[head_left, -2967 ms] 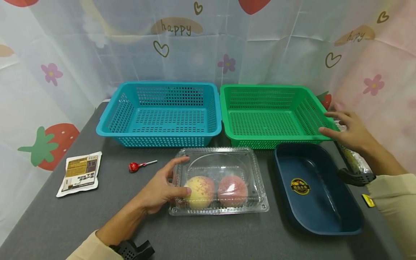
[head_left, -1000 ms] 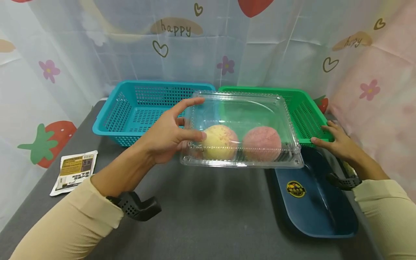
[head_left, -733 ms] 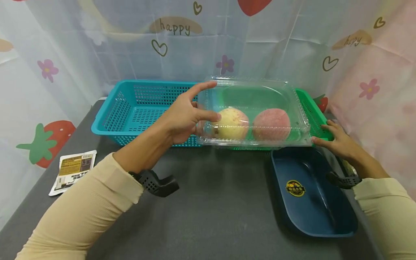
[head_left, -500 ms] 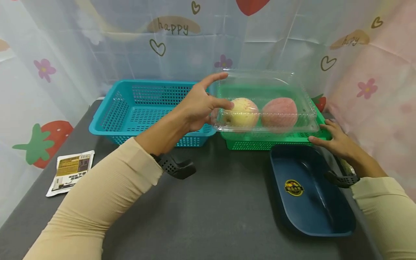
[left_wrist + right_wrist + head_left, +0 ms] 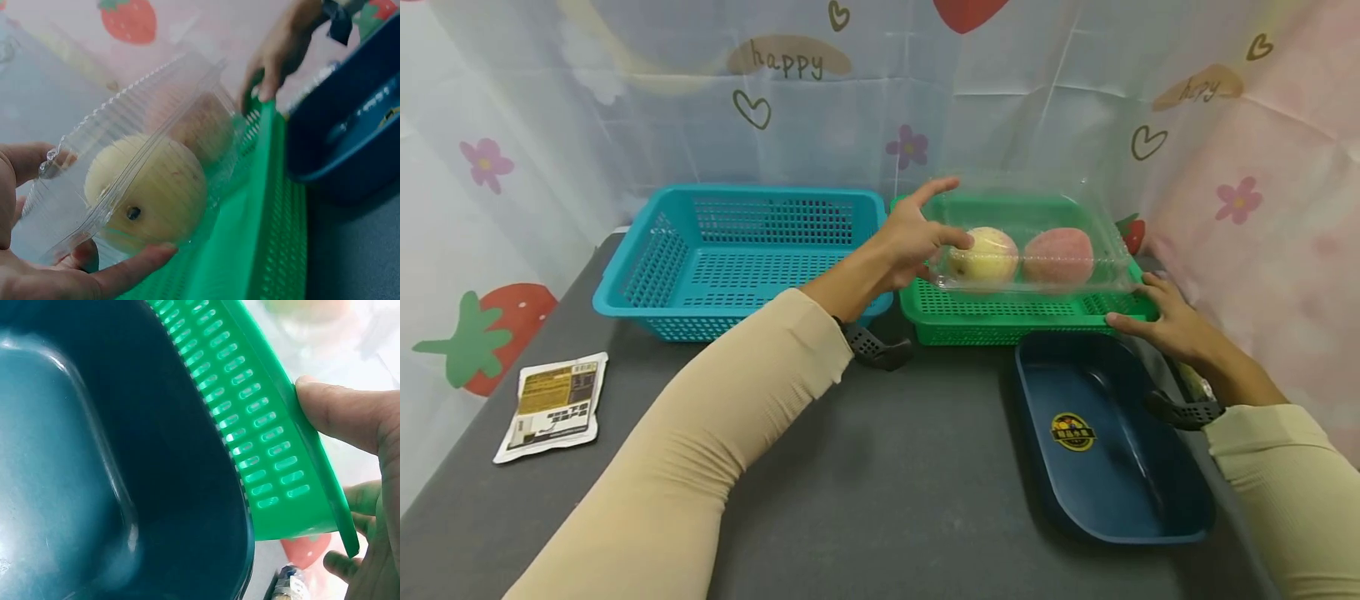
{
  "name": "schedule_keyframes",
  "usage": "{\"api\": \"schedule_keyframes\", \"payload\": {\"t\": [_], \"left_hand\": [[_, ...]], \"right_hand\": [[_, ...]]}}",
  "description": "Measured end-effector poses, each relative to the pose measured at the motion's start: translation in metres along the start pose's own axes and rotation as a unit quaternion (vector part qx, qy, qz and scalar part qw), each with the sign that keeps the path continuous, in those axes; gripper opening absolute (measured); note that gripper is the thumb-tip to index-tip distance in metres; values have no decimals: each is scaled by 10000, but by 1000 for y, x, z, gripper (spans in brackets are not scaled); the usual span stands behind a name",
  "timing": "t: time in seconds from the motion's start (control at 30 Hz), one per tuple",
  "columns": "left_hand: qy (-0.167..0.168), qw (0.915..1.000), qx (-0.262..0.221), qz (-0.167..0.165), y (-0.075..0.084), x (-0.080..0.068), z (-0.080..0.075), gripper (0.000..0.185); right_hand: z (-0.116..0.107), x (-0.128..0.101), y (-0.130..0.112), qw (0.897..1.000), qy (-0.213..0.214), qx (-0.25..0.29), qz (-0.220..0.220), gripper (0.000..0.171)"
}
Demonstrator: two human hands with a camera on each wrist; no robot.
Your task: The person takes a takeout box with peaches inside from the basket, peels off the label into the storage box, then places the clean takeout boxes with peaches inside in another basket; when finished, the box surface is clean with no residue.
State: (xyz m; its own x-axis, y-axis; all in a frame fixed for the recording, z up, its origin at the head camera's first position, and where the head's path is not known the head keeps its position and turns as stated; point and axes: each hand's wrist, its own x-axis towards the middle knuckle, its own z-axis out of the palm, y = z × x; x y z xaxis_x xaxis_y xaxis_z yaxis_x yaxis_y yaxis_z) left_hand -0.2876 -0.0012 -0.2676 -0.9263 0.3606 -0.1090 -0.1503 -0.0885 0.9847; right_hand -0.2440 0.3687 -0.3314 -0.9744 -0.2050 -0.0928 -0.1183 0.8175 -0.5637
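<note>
My left hand [image 5: 913, 237] grips the left end of a clear plastic clamshell box [image 5: 1022, 287], thumb at the front and a finger stretched along the far side. Inside sit two round fruits that look like apples, a yellow one [image 5: 988, 257] and a pink one [image 5: 1058, 257]. The box hangs over the green basket [image 5: 970, 333], partly inside its rim; contact with the basket's bottom cannot be seen. In the right wrist view, my right hand [image 5: 375, 444] holds the basket's corner rim, thumb on one side and fingers on the other.
A blue basket [image 5: 655, 327] stands left of the green one. The dark blue tub [image 5: 1120, 467] sits in front of the green basket at right. A flat printed packet [image 5: 553, 404] lies at far left. A patterned curtain [image 5: 820, 125] hangs behind.
My left hand has lifted the clamshell box off the table and carried it back and right over the green basket. My right hand has settled onto that basket's corner. The lollipop is now hidden.
</note>
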Motion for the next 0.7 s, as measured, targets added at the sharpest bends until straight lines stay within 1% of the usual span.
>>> {"api": "schedule_keyframes", "payload": {"t": [0.2, 0.43, 0.53, 0.7], "left_hand": [[30, 9999, 50, -157, -17, 19, 3, 78], [108, 9989, 7, -460, -34, 31, 6, 81], [133, 9980, 113, -611, -40, 34, 8, 82], [86, 9966, 387, -722, -46, 42, 11, 82]], "right_hand": [[1, 1, -2, 9999, 43, -57, -114, 82], [0, 0, 0, 9999, 67, -76, -112, 82], [-1, -1, 0, 9999, 38, -53, -90, 82], [-2, -2, 1, 10000, 50, -17, -61, 83]]}}
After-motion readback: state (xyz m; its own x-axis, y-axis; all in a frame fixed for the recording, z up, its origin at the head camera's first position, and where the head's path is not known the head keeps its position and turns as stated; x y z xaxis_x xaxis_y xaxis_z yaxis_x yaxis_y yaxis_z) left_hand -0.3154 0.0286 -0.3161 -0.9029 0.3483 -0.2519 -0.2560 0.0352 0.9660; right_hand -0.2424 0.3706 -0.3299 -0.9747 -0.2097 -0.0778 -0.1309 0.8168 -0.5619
